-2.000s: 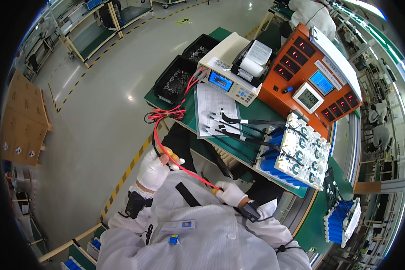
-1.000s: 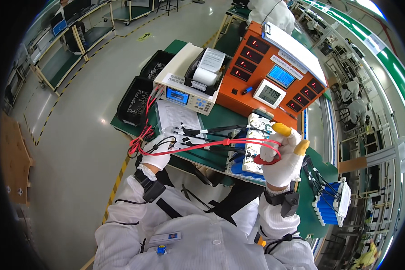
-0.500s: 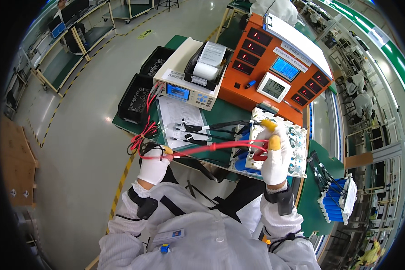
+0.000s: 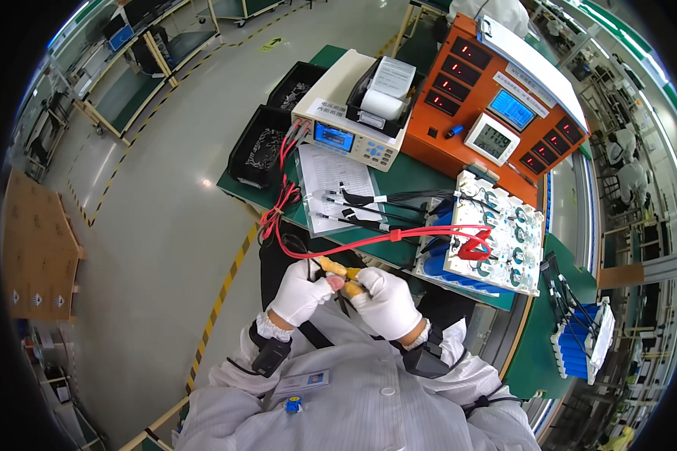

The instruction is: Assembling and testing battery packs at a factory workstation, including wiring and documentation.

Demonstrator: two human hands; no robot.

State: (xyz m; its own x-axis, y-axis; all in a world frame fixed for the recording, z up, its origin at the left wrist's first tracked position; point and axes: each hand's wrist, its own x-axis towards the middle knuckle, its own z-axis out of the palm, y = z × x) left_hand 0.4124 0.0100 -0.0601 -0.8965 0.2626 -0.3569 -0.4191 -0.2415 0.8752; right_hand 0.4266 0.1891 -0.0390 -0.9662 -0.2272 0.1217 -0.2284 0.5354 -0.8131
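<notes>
My left hand (image 4: 302, 292), in a white glove with yellow fingertip covers, is closed just off the table's front edge. My right hand (image 4: 387, 303), gloved alike, meets it with its fingers pinched together. A thin dark piece shows between and below the fingers; its kind is hidden. To the right, a red clip (image 4: 474, 246) sits on the white-topped battery pack (image 4: 508, 259) with blue cells. From it red test leads (image 4: 368, 240) run left to the beige tester (image 4: 346, 124). Black cables (image 4: 384, 201) extend left from the pack.
Two black bins (image 4: 259, 150) with small metal parts stand at the table's left. An orange instrument box (image 4: 459, 113) with a small clock display (image 4: 492, 140) stands behind the pack. A paper sheet (image 4: 335, 177) lies mid-table. Another blue-celled pack (image 4: 579, 342) is at right.
My right hand has left the red clip and moved left and toward me. My left hand has let go of the red leads; both hands now meet. The view has shifted slightly.
</notes>
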